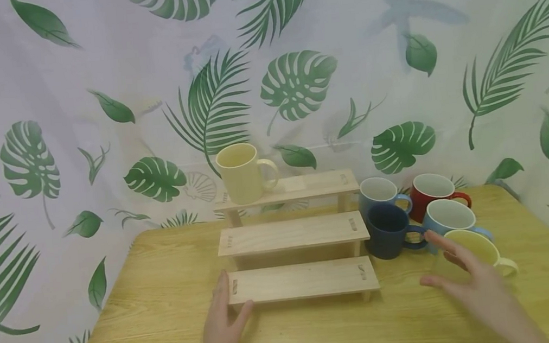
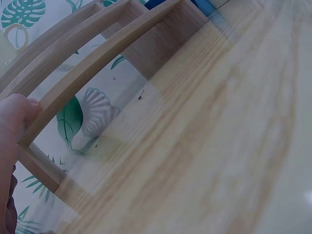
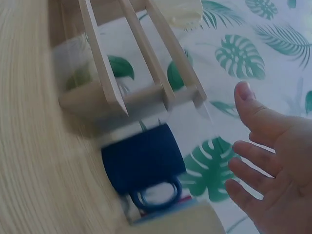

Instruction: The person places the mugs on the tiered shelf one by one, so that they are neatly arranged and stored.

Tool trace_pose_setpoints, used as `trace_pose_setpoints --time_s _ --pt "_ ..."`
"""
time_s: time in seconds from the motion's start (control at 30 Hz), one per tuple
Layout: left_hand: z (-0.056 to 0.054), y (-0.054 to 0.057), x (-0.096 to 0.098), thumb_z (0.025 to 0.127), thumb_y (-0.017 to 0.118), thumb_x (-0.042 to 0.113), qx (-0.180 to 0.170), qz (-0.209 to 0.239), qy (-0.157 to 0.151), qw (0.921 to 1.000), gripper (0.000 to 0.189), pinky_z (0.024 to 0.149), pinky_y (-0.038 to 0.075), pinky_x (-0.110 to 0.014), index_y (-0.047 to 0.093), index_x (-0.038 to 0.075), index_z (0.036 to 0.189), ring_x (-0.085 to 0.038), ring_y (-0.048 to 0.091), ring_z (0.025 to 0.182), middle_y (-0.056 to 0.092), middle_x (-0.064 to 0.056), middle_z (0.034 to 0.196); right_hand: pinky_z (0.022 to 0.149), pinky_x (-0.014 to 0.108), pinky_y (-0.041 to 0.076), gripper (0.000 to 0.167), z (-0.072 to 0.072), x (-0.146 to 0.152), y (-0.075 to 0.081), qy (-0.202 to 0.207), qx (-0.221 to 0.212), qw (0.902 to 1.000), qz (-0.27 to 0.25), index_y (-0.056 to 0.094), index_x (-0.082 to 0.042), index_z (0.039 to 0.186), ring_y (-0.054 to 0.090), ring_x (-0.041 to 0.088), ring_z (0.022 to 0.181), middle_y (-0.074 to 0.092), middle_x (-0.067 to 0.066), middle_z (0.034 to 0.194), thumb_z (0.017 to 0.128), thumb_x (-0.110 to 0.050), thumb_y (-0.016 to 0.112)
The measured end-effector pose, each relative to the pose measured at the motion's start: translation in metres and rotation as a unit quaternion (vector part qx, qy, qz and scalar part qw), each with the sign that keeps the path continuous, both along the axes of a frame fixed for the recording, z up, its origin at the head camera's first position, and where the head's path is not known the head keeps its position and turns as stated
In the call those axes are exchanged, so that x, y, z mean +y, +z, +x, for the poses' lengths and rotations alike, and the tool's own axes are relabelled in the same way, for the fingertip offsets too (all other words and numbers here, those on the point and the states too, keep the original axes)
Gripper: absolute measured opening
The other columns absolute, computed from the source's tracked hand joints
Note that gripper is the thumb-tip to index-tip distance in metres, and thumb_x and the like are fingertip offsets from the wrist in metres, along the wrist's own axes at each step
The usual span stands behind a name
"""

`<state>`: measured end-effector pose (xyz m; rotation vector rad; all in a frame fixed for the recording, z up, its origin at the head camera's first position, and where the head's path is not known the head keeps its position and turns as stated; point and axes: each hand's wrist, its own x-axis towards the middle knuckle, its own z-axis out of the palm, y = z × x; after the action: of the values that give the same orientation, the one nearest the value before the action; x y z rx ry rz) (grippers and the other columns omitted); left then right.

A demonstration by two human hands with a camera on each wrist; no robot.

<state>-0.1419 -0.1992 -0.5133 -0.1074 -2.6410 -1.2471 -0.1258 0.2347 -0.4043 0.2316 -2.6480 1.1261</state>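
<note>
The left grip point(image 1: 221, 320) and the right grip point(image 1: 475, 282) are bare human hands with slim fingers point(image 3: 258, 158); the right thumb point(image 3: 258, 112) shows a short nail point(image 3: 246, 91).

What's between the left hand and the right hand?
Head view: the wooden rack's lowest shelf, which the left hand touches at its left end, then bare tabletop up to the right hand.

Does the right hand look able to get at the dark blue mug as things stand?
Likely yes: the right hand is open close by, the dark blue mug has its handle turned to that side, and nothing stands on the table in front of it. The nearer yellow mug might crowd the fingers.
</note>
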Motion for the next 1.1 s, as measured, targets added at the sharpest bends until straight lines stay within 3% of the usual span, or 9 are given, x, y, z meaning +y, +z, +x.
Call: trace_pose_setpoints --time_s 0.07,0.13,0.23,0.73,0.83,0.87,0.93,0.97,1.1 --pt "0.0 0.0 0.0 0.092 0.054 0.052 0.002 -0.001 -0.001 1.0 0.085 0.113 0.012 -0.056 0.013 0.01 0.154 -0.036 0.015 0.142 0.014 -0.01 0.158 0.101 0.042 0.04 0.079 0.0 0.013 0.001 -0.005 -0.004 0.9999 0.016 0.038 -0.019 0.147 0.044 0.044 0.122 0.045 0.012 0.144 0.08 -0.03 0.078" --pt "-0.001 0.0 0.0 0.092 0.055 0.051 0.005 -0.002 -0.002 1.0 0.085 0.113 0.012 -0.055 0.013 0.009 0.154 -0.035 0.015 0.142 0.014 -0.01 0.158 0.094 0.064 0.035 0.083 0.0 0.027 0.0 -0.016 -0.002 0.9991 0.039 0.035 -0.015 0.149 0.039 0.049 0.125 0.043 0.019 0.143 0.079 -0.03 0.078" --pt "0.0 0.001 0.0 0.092 0.055 0.051 0.004 0.001 -0.003 1.0 0.085 0.113 0.012 -0.054 0.014 0.009 0.153 -0.035 0.015 0.142 0.014 -0.011 0.158 0.087 0.073 0.029 0.089 -0.001 0.048 -0.003 -0.029 0.001 0.9974 0.065 0.03 -0.008 0.15 0.033 0.059 0.123 0.039 0.031 0.141 0.079 -0.029 0.079" --pt "0.001 0.0 -0.001 0.092 0.055 0.051 -0.008 0.009 0.003 0.9999 0.085 0.113 0.011 -0.055 0.014 0.01 0.154 -0.036 0.013 0.142 0.013 -0.01 0.158 0.077 0.067 0.04 0.095 -0.011 0.105 -0.036 -0.041 -0.057 0.9932 0.093 0.019 0.011 0.146 0.04 0.062 0.107 0.034 0.044 0.133 0.082 -0.032 0.075" --pt "0.001 0.0 0.0 0.092 0.055 0.051 -0.006 0.006 0.003 1.0 0.085 0.114 0.011 -0.054 0.014 0.01 0.154 -0.035 0.014 0.143 0.014 -0.01 0.158 0.09 0.035 0.049 0.091 -0.011 0.11 -0.045 -0.039 -0.045 0.9948 0.082 0.024 0.01 0.145 0.044 0.047 0.119 0.04 0.041 0.131 0.081 -0.029 0.077" --pt "0.001 0.0 0.0 0.092 0.056 0.051 -0.005 0.006 0.003 1.0 0.085 0.114 0.011 -0.054 0.014 0.01 0.154 -0.034 0.014 0.143 0.014 -0.01 0.158 0.087 0.022 0.048 0.088 -0.012 0.111 -0.048 -0.037 -0.043 0.9956 0.075 0.028 0.009 0.144 0.044 0.045 0.12 0.042 0.041 0.131 0.081 -0.027 0.077" --pt "0.001 0.0 0.0 0.092 0.055 0.051 -0.005 0.006 0.001 1.0 0.085 0.113 0.011 -0.055 0.014 0.009 0.154 -0.035 0.013 0.143 0.013 -0.011 0.158 0.076 0.014 0.05 0.08 -0.012 0.113 -0.052 -0.038 -0.041 0.996 0.069 0.035 0.008 0.14 0.048 0.042 0.118 0.046 0.038 0.129 0.081 -0.026 0.078" --pt "0.001 0.0 0.0 0.092 0.055 0.051 -0.004 0.007 0.0 1.0 0.085 0.113 0.011 -0.055 0.014 0.009 0.154 -0.035 0.013 0.143 0.013 -0.011 0.158 0.071 0.014 0.05 0.076 -0.011 0.114 -0.054 -0.042 -0.041 0.9959 0.069 0.039 0.007 0.137 0.052 0.042 0.115 0.048 0.037 0.127 0.081 -0.026 0.078" --pt "0.0 0.0 0.0 0.093 0.055 0.05 -0.003 0.006 -0.001 1.0 0.084 0.113 0.011 -0.055 0.013 0.01 0.154 -0.034 0.013 0.143 0.013 -0.01 0.158 0.064 0.053 0.054 0.065 -0.011 0.116 -0.058 -0.058 -0.053 0.9941 0.076 0.047 0.006 0.128 0.057 0.055 0.095 0.052 0.038 0.12 0.081 -0.028 0.077"
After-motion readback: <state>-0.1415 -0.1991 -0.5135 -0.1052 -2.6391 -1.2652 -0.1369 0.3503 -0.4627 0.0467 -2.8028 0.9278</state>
